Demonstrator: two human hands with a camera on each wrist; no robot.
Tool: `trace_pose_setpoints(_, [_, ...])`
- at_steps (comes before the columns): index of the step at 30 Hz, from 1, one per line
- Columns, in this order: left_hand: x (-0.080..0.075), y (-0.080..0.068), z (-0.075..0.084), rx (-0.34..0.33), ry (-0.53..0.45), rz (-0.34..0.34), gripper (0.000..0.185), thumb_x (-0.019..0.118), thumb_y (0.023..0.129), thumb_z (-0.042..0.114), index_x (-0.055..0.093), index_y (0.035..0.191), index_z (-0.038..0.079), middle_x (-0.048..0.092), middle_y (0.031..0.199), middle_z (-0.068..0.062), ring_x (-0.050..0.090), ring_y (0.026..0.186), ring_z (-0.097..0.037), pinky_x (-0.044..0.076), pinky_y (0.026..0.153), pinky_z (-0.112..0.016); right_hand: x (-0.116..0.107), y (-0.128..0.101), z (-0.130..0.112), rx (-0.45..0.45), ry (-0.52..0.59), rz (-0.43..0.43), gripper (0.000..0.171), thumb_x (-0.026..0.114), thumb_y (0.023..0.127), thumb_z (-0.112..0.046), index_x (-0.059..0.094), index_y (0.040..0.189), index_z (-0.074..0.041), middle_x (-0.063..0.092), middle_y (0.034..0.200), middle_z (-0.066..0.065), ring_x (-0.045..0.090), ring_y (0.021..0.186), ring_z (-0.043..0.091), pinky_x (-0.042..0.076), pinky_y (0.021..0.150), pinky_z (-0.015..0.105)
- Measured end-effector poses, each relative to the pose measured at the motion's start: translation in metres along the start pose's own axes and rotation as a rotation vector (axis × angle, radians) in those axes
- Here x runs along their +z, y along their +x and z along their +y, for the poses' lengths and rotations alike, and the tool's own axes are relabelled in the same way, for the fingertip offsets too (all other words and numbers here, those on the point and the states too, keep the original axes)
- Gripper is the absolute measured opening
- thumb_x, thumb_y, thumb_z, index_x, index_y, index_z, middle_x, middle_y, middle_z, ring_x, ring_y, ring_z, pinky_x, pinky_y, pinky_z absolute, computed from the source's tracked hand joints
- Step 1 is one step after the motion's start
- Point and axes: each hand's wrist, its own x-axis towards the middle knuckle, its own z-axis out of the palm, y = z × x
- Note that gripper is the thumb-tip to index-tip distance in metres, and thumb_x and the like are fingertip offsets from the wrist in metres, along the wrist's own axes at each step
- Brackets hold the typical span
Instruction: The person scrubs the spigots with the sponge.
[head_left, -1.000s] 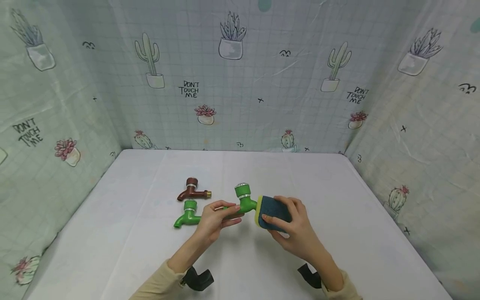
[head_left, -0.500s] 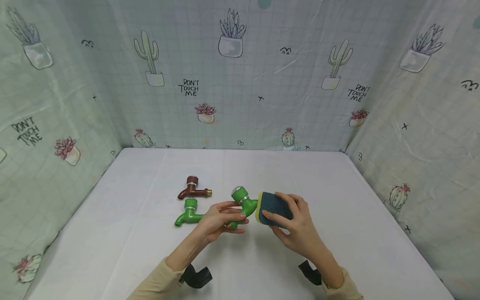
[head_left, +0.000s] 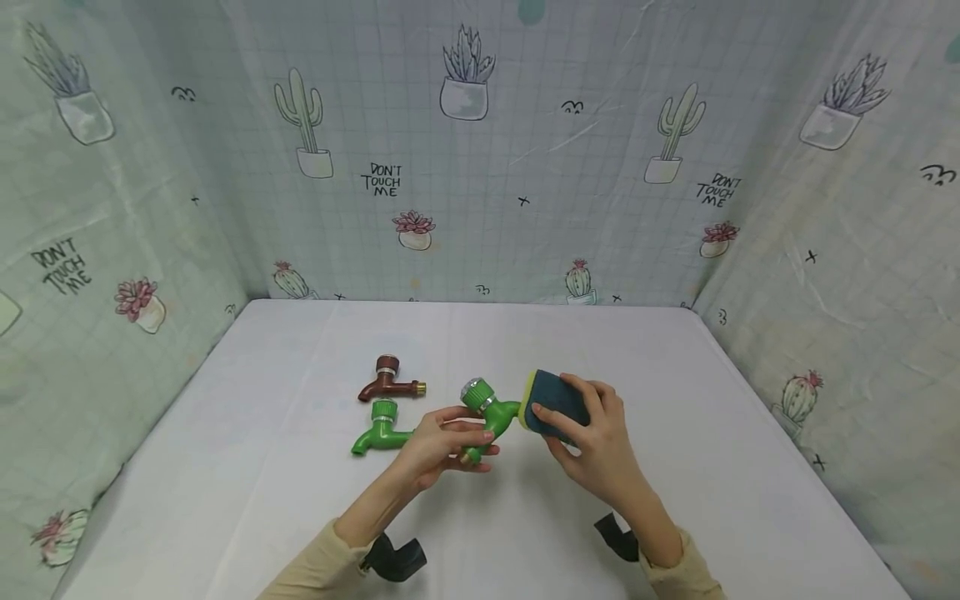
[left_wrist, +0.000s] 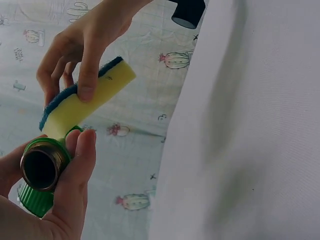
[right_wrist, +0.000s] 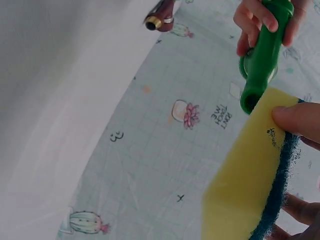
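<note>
A: Nearest, the left hand [head_left: 438, 442] curls round the green tap [head_left: 486, 410], above the tabletop [head_left: 675, 467].

B: The right hand [head_left: 592, 437] pinches the sponge [head_left: 553, 406] against its spout.

A: Hard rubbing might twist it loose onto the other green tap [head_left: 378, 429] or brown tap [head_left: 390, 382].

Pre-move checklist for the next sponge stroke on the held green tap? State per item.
1. Left hand grips the green tap: ok.
2. Right hand holds the sponge by its edges: ok.
3. Sponge's yellow face touches the tap's end: ok.
4. Tap lifted off the table: ok.
5. Second green tap and brown tap lie apart from the hands: ok.
6. Tap surface clean: cannot tell.
</note>
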Motion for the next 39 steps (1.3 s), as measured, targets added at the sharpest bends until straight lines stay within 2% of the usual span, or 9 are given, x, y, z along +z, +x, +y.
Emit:
trace_pose_setpoints(10, [-0.009, 0.007, -0.004, -0.016, -0.032, 0.02, 0.055, 0.063, 0.08, 0.007, 0.039, 0.129, -0.001, 0.058, 0.116, -0.019, 0.067, 0.079, -0.015, 0.054, 0.074, -0.043, -0.001, -0.008, 0.012, 0.052, -0.003, -0.007, 0.039, 0.036, 0.088, -0.048, 0.065, 0.103, -0.026, 0.047, 0.12, 0.022, 0.039, 0.101, 0.039, 0.037, 0.077, 0.055])
trace_pose_setpoints(17, [-0.02, 0.012, 0.006, -0.003, -0.037, 0.025, 0.054, 0.057, 0.083, 0.002, 0.035, 0.131, -0.003, 0.05, 0.126, -0.023, 0.066, 0.083, -0.015, 0.053, 0.077, -0.046, -0.003, -0.018, 0.019, 0.098, 0.037, -0.015, 0.038, 0.041, 0.086, -0.05, 0.065, 0.103, -0.026, 0.047, 0.12, 0.021, 0.039, 0.102, 0.038, 0.038, 0.076, 0.054])
trace_pose_setpoints(25, [-0.034, 0.027, 0.019, -0.048, -0.052, 0.063, 0.057, 0.053, 0.083, -0.005, 0.028, 0.135, -0.004, 0.038, 0.133, -0.025, 0.056, 0.091, -0.015, 0.053, 0.081, -0.039, -0.006, -0.025, 0.025, 0.122, 0.074, -0.007, 0.039, 0.044, 0.085, -0.051, 0.065, 0.103, -0.024, 0.047, 0.12, 0.021, 0.04, 0.101, 0.037, 0.04, 0.074, 0.053])
trace_pose_setpoints(30, [-0.044, 0.039, 0.025, -0.092, -0.028, 0.078, 0.051, 0.054, 0.084, -0.003, 0.035, 0.131, -0.006, 0.044, 0.121, -0.02, 0.056, 0.085, -0.015, 0.054, 0.08, -0.036, -0.008, -0.026, 0.028, 0.133, 0.094, -0.002, 0.039, 0.045, 0.085, -0.051, 0.065, 0.103, -0.023, 0.048, 0.12, 0.021, 0.04, 0.102, 0.037, 0.042, 0.073, 0.053])
trace_pose_setpoints(35, [-0.053, 0.055, 0.027, -0.184, -0.001, 0.089, 0.045, 0.055, 0.084, -0.002, 0.042, 0.126, -0.006, 0.047, 0.102, -0.011, 0.055, 0.085, -0.018, 0.054, 0.079, -0.038, -0.009, -0.027, 0.029, 0.14, 0.102, -0.013, 0.037, 0.048, 0.084, -0.05, 0.065, 0.104, -0.024, 0.047, 0.121, 0.02, 0.04, 0.102, 0.036, 0.041, 0.074, 0.053])
trace_pose_setpoints(39, [-0.061, 0.066, 0.026, -0.262, 0.016, 0.068, 0.045, 0.053, 0.085, -0.003, 0.041, 0.129, -0.004, 0.046, 0.103, -0.011, 0.053, 0.088, -0.021, 0.051, 0.084, -0.042, -0.008, -0.029, 0.029, 0.14, 0.106, -0.01, 0.033, 0.054, 0.083, -0.047, 0.065, 0.104, -0.024, 0.047, 0.122, 0.02, 0.04, 0.103, 0.036, 0.04, 0.075, 0.054])
